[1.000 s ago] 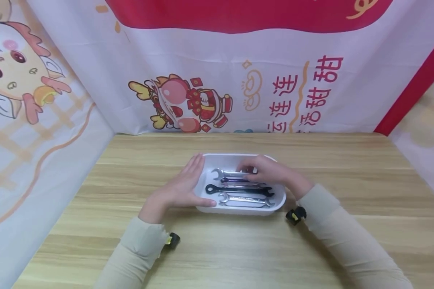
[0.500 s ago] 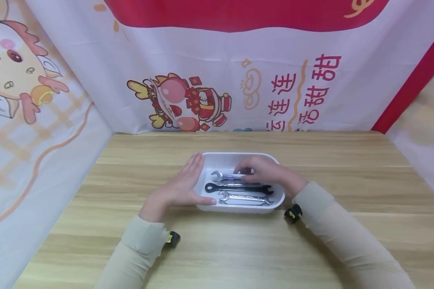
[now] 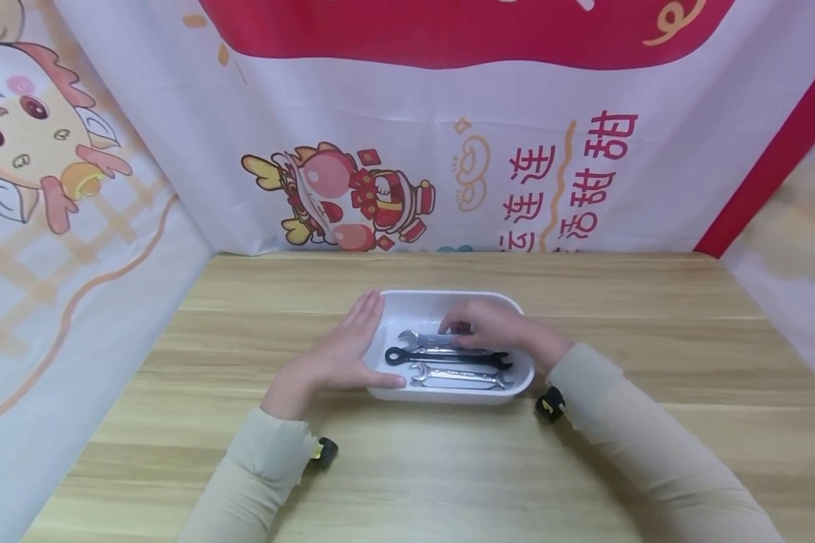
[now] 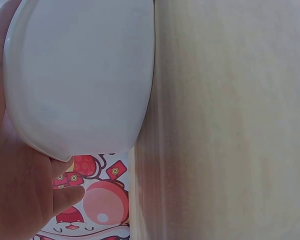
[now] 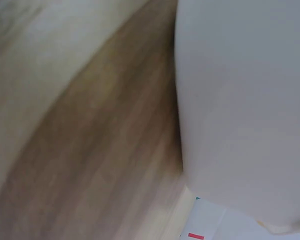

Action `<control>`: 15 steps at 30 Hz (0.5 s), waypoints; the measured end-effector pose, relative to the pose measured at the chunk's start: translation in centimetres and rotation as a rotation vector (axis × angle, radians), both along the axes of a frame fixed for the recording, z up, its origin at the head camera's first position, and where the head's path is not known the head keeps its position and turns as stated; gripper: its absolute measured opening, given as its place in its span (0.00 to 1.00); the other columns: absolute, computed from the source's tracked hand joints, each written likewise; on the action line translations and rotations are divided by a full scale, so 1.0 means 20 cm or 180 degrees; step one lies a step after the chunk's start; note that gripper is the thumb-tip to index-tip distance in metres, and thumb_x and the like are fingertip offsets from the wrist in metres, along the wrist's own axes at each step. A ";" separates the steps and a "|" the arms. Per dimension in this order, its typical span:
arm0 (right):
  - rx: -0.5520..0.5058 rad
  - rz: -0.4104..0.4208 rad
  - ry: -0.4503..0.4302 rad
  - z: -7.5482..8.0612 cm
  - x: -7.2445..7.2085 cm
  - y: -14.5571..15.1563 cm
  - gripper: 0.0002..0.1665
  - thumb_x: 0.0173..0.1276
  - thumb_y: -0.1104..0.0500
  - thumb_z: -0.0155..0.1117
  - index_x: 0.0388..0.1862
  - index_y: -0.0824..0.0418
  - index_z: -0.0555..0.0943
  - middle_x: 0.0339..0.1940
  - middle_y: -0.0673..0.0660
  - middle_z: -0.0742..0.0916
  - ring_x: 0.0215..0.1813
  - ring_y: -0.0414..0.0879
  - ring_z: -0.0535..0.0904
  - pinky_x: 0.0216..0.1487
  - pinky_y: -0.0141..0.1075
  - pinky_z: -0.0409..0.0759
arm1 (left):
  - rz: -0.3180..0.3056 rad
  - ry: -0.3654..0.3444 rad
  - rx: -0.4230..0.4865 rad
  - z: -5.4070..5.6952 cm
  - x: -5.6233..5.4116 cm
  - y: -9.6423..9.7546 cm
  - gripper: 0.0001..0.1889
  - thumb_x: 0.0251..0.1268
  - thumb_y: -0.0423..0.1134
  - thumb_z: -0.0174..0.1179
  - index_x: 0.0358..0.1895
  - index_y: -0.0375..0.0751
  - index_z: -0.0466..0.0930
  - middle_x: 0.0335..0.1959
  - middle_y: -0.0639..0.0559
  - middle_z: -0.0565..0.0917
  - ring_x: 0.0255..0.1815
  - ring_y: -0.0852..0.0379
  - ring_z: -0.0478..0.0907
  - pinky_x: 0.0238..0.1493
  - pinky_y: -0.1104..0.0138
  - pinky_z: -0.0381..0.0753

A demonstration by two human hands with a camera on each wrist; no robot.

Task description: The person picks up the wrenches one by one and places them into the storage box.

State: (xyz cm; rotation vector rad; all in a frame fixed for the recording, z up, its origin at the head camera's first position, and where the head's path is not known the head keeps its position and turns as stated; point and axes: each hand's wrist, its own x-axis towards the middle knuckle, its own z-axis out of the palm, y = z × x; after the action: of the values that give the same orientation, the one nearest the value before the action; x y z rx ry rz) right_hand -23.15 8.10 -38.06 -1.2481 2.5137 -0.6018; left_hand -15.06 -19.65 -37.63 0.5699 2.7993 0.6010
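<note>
In the head view, a white oblong tray (image 3: 441, 397) holds several wrenches. My left hand (image 3: 339, 354) holds its left end, fingers along the outside and thumb over the near rim. My right hand (image 3: 492, 326) reaches in over the far right rim; its bent fingers pinch a silver open-end wrench (image 3: 424, 338) near the back. That wrench's right end is hidden under the hand. Ahead of it lie a black combination wrench (image 3: 441, 356) and a silver double open-end wrench (image 3: 458, 375). Both wrist views show mostly the outer wall of the tray.
The tray stands on a wood-grain table (image 3: 414, 467). A printed cloth (image 3: 380, 113) hangs behind the table's far edge, and another patterned cloth (image 3: 75, 264) borders the left. A small black wrist camera (image 3: 550, 405) sits beside the near right corner of the tray.
My right hand has shifted slightly left, and the back silver wrench has come nearer the black one, covering a purple wrench that showed earlier. The left hand and tray stay put.
</note>
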 end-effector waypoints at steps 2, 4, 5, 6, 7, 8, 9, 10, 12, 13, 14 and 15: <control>0.0005 0.0006 -0.0018 -0.01 -0.01 0.00 0.14 0.66 0.59 0.68 0.50 0.53 0.86 0.37 0.45 0.87 0.40 0.37 0.80 0.49 0.34 0.81 | -0.0006 0.0009 0.0005 0.00 0.00 0.00 0.72 0.42 0.79 0.63 0.81 0.44 0.31 0.83 0.55 0.28 0.84 0.53 0.26 0.81 0.50 0.44; -0.0001 0.0034 -0.0053 -0.02 -0.01 0.00 0.14 0.65 0.60 0.68 0.50 0.54 0.86 0.36 0.45 0.87 0.39 0.37 0.79 0.48 0.33 0.81 | -0.0001 0.0018 -0.0012 0.00 0.00 0.00 0.72 0.42 0.80 0.62 0.81 0.44 0.31 0.83 0.55 0.28 0.84 0.54 0.27 0.81 0.50 0.45; 0.0002 0.0044 -0.0065 -0.02 -0.01 0.00 0.14 0.65 0.61 0.68 0.50 0.54 0.86 0.36 0.45 0.87 0.39 0.37 0.79 0.47 0.32 0.81 | 0.0004 0.0016 -0.0010 0.00 0.00 0.00 0.72 0.42 0.80 0.62 0.81 0.45 0.31 0.83 0.55 0.29 0.84 0.54 0.27 0.81 0.50 0.45; -0.0003 0.0065 -0.0079 -0.02 -0.01 0.00 0.14 0.65 0.61 0.68 0.50 0.54 0.86 0.36 0.45 0.87 0.39 0.37 0.79 0.47 0.32 0.80 | 0.0010 0.0015 -0.0003 0.00 0.00 0.00 0.72 0.42 0.79 0.63 0.81 0.45 0.31 0.83 0.55 0.29 0.84 0.54 0.27 0.81 0.49 0.45; -0.0010 0.0079 -0.0092 -0.02 -0.01 0.00 0.14 0.65 0.62 0.68 0.50 0.54 0.86 0.36 0.45 0.87 0.39 0.37 0.79 0.47 0.32 0.80 | 0.0014 0.0014 0.0004 0.00 0.00 0.01 0.71 0.43 0.78 0.64 0.81 0.44 0.31 0.83 0.55 0.29 0.84 0.53 0.27 0.81 0.49 0.45; -0.0012 0.0088 -0.0106 -0.02 -0.01 0.00 0.14 0.65 0.62 0.68 0.50 0.55 0.86 0.36 0.46 0.87 0.39 0.37 0.79 0.47 0.32 0.80 | 0.0022 0.0012 0.0012 0.00 0.01 0.01 0.71 0.44 0.77 0.65 0.81 0.44 0.31 0.83 0.54 0.29 0.84 0.53 0.27 0.81 0.49 0.45; -0.0010 0.0100 -0.0102 -0.02 -0.01 0.00 0.14 0.65 0.62 0.68 0.50 0.55 0.86 0.36 0.46 0.87 0.39 0.37 0.79 0.46 0.32 0.80 | 0.0025 0.0012 0.0017 0.00 0.01 0.01 0.71 0.44 0.76 0.66 0.81 0.44 0.31 0.83 0.54 0.29 0.84 0.53 0.27 0.81 0.49 0.45; -0.0002 0.0097 -0.0100 -0.02 -0.01 0.00 0.14 0.65 0.62 0.68 0.49 0.55 0.86 0.37 0.46 0.87 0.39 0.37 0.79 0.46 0.31 0.80 | 0.0027 0.0010 0.0024 0.00 0.01 0.01 0.71 0.44 0.75 0.66 0.81 0.44 0.31 0.83 0.54 0.29 0.84 0.53 0.27 0.81 0.49 0.44; 0.0016 0.0090 -0.0092 -0.01 0.00 0.00 0.14 0.64 0.63 0.68 0.49 0.56 0.86 0.36 0.46 0.87 0.39 0.37 0.79 0.47 0.31 0.81 | 0.0032 0.0008 0.0032 0.00 0.01 0.01 0.70 0.45 0.74 0.67 0.81 0.44 0.31 0.83 0.54 0.29 0.84 0.53 0.27 0.81 0.49 0.44; 0.0024 0.0082 -0.0086 -0.01 0.00 0.00 0.14 0.64 0.63 0.68 0.49 0.56 0.86 0.37 0.47 0.87 0.39 0.37 0.79 0.47 0.32 0.81 | 0.0036 0.0007 0.0025 0.01 0.01 0.01 0.70 0.45 0.74 0.67 0.81 0.44 0.30 0.83 0.54 0.28 0.84 0.53 0.27 0.81 0.50 0.44; 0.0036 0.0073 -0.0074 0.00 0.00 0.00 0.14 0.64 0.64 0.68 0.49 0.56 0.86 0.36 0.47 0.87 0.39 0.37 0.79 0.47 0.32 0.81 | 0.0040 0.0006 0.0026 0.01 0.01 0.01 0.70 0.45 0.74 0.67 0.81 0.44 0.31 0.83 0.54 0.28 0.84 0.53 0.27 0.81 0.50 0.44; 0.0037 0.0064 -0.0062 0.00 0.01 0.00 0.14 0.64 0.64 0.68 0.49 0.56 0.86 0.36 0.47 0.87 0.39 0.37 0.79 0.47 0.32 0.81 | 0.0045 -0.0001 0.0029 0.01 0.01 0.01 0.70 0.45 0.74 0.67 0.81 0.44 0.30 0.83 0.54 0.28 0.84 0.53 0.27 0.81 0.50 0.44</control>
State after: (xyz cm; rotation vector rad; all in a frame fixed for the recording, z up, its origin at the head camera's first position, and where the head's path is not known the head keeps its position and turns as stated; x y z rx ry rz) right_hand -23.02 8.12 -38.04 -1.2559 2.4824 -0.5911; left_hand -14.91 -19.38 -37.39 0.5520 2.8039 0.6168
